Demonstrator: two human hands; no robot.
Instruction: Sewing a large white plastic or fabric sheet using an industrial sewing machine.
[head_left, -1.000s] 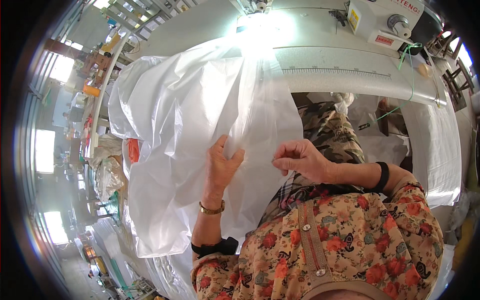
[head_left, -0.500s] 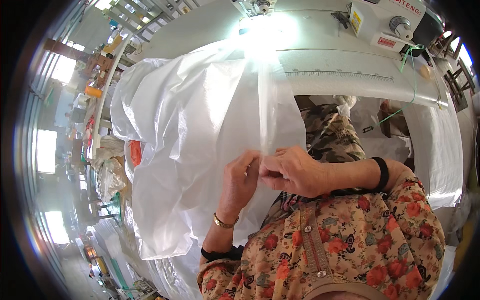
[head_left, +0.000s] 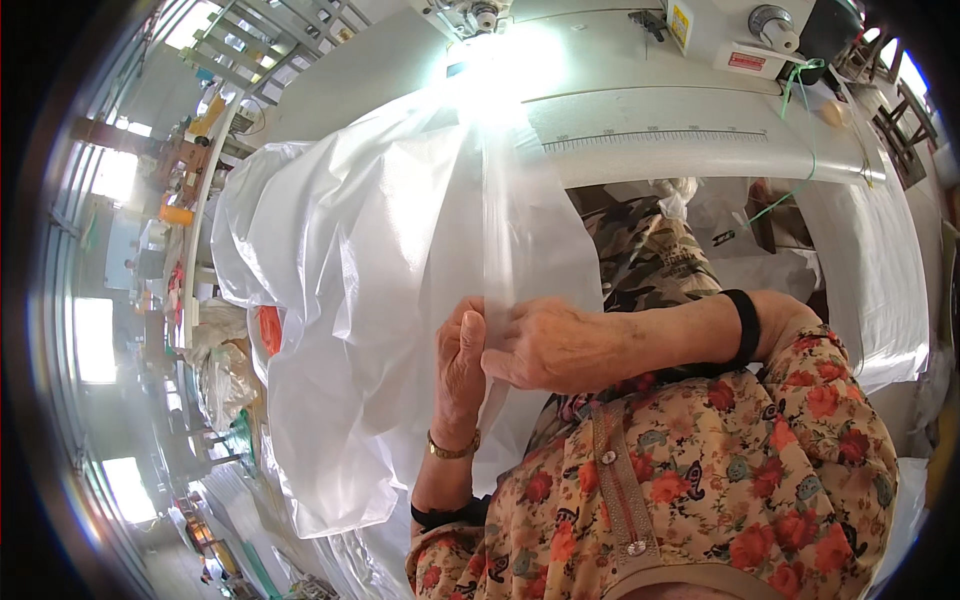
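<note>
A large sheet of white translucent plastic (head_left: 380,250) drapes from the sewing machine's needle area (head_left: 485,25) over the table edge and across my lap. A folded strip (head_left: 500,220) of it runs straight from the bright lamp glow down to my hands. My left hand (head_left: 462,365) closes around the strip's near end, thumb pointing up. Beside it, almost touching, my right hand (head_left: 555,345) is bent over the same strip with its fingers curled. The fingertips of the right hand are partly hidden behind its knuckles.
The machine's white body with a round knob (head_left: 773,28) stands at the far right. A ruler scale (head_left: 650,138) lies along the table's edge. Green string (head_left: 800,90) hangs near it. More white plastic (head_left: 870,280) hangs at right. A railing (head_left: 270,40) and cluttered shelves are at left.
My left hand has turned, its thumb now upright along the strip. My right hand has shifted slightly left against it. The whole view has shifted a little.
</note>
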